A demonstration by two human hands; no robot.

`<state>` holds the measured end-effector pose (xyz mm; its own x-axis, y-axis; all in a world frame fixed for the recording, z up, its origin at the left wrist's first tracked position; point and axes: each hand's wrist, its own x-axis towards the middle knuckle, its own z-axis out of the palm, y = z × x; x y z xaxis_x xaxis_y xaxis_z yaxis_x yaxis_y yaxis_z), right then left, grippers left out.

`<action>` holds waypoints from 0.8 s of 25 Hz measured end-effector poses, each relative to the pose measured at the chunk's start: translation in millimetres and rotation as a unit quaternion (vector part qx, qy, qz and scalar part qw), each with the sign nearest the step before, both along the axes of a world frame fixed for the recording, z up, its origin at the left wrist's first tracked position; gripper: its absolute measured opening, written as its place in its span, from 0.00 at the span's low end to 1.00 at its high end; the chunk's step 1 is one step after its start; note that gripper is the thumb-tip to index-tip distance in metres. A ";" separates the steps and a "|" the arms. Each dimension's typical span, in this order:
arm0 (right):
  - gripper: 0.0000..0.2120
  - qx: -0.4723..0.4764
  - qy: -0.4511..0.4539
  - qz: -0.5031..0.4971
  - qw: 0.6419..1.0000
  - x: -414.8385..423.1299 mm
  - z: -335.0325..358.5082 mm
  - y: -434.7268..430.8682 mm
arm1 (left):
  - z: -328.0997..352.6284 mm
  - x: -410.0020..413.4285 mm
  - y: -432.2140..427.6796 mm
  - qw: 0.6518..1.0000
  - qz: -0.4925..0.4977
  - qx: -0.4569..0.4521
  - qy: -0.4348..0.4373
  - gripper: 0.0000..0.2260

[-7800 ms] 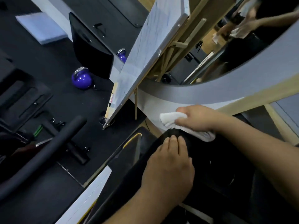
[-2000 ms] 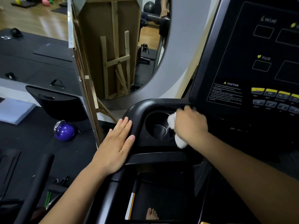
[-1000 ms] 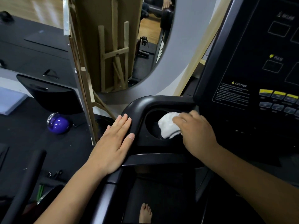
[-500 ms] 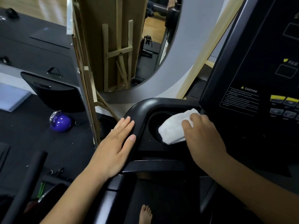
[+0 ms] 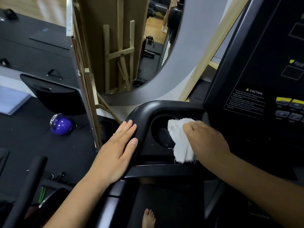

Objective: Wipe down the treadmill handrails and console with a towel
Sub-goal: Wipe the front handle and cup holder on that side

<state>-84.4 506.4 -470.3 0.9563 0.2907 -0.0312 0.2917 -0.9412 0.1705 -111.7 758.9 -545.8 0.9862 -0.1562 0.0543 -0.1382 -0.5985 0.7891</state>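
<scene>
The black treadmill console (image 5: 256, 66) rises at the right, with a caution label and yellow buttons. Below and left of it a rounded black handrail (image 5: 144, 111) curves round a round cup holder (image 5: 162, 134). My right hand (image 5: 205, 142) grips a white towel (image 5: 180, 139) and holds it against the cup holder's right side. My left hand (image 5: 118, 150) lies flat, fingers straight, on the handrail's left outer edge.
A purple kettlebell (image 5: 60, 124) sits on the black floor mat at left. A wooden easel board (image 5: 88, 89) leans just beyond the handrail beside a curved mirror (image 5: 148, 46). A black padded bar (image 5: 24, 191) crosses the lower left. A bare foot (image 5: 148, 218) stands on the belt.
My right hand has drawn the towel down across the right side of the cup holder, toward me. My left hand stays flat on the handrail.
</scene>
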 end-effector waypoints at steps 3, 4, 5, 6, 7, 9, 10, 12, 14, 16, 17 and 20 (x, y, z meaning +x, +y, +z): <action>0.12 -0.011 -0.026 -0.032 0.999 33.5 -1.3 7.0 | 1.7 -1.0 -0.6 1.000 0.003 0.003 0.006 0.26; 0.13 0.004 -0.014 -0.046 0.999 35.2 -1.5 7.5 | 2.5 -1.4 -0.7 1.000 0.003 0.005 0.006 0.26; 0.16 0.027 -0.001 -0.058 0.998 31.2 -2.3 4.3 | 3.0 -2.0 -1.5 1.000 0.002 0.008 0.005 0.26; 0.17 0.047 0.014 -0.061 0.997 24.9 -1.1 -0.4 | 3.4 -2.0 -2.0 1.000 0.001 0.008 0.003 0.26; 0.16 0.059 0.029 -0.051 0.997 14.8 0.2 -5.3 | 3.7 -2.1 -1.9 1.000 0.000 0.008 0.001 0.26; 0.13 0.070 0.053 -0.012 0.996 -3.4 1.8 -12.3 | 3.0 -1.2 -0.5 1.000 0.002 0.004 -0.001 0.26; 0.14 0.064 0.063 0.004 0.996 -8.3 2.5 -11.7 | 2.3 -0.8 -0.4 1.000 0.003 0.000 -0.002 0.26; 0.15 0.102 0.088 -0.024 0.991 -11.8 6.7 3.9 | 1.5 0.6 -1.5 1.000 0.007 -0.004 -0.001 0.26; 0.16 0.187 0.126 -0.049 0.973 -18.2 7.9 37.1 | 1.4 1.3 -2.2 1.000 0.008 -0.009 0.003 0.26; 0.17 0.257 0.125 -0.011 0.958 -30.8 5.4 69.7 | 2.4 -1.5 -1.3 0.999 0.007 -0.050 0.019 0.25; 0.18 0.301 0.118 0.006 0.946 -35.5 2.6 78.8 | 3.2 -2.3 -0.8 0.996 0.008 -0.078 0.029 0.26; 0.17 0.348 0.127 0.022 0.929 -48.0 -1.6 75.8 | 3.1 -3.4 -0.6 0.996 0.015 -0.088 0.028 0.33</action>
